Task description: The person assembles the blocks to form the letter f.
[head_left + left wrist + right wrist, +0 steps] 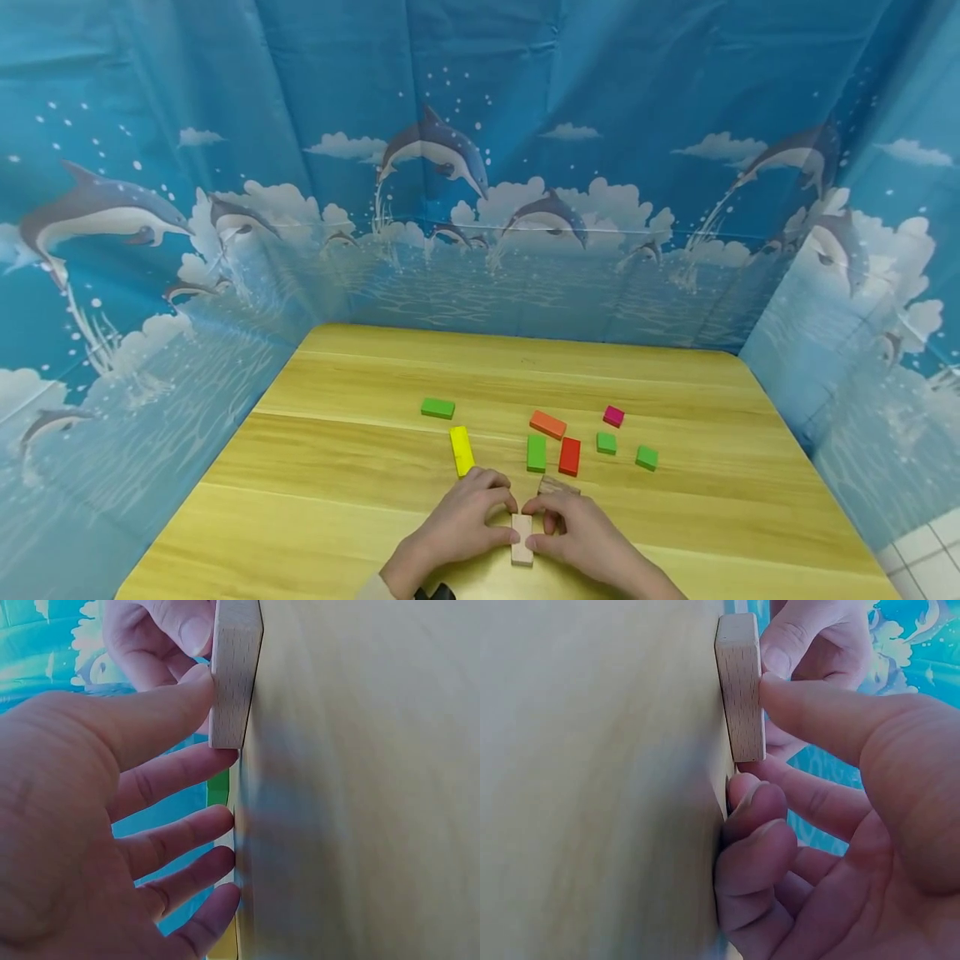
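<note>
A plain light-wood block (522, 546) lies flat on the table (337, 500) near its front, between my two hands. My left hand (467, 518) holds it with the thumb on its near part and the index finger at its far end; the other fingers spread onto the tabletop. From the other side, my right hand (581, 533) grips the same block between thumb and index finger, its remaining fingers curled against the table. In the left wrist view both thumbs meet on top of the block (234, 690). A brown wood-grain block (558, 485) is partly hidden behind the right hand.
Beyond the left hand lie a yellow block (462, 451) and a green block (438, 408). Farther right are an orange block (548, 424), a green one (536, 453), a red one (569, 457), and small green and magenta (613, 416) pieces. A dolphin-print curtain (525, 275) surrounds the table.
</note>
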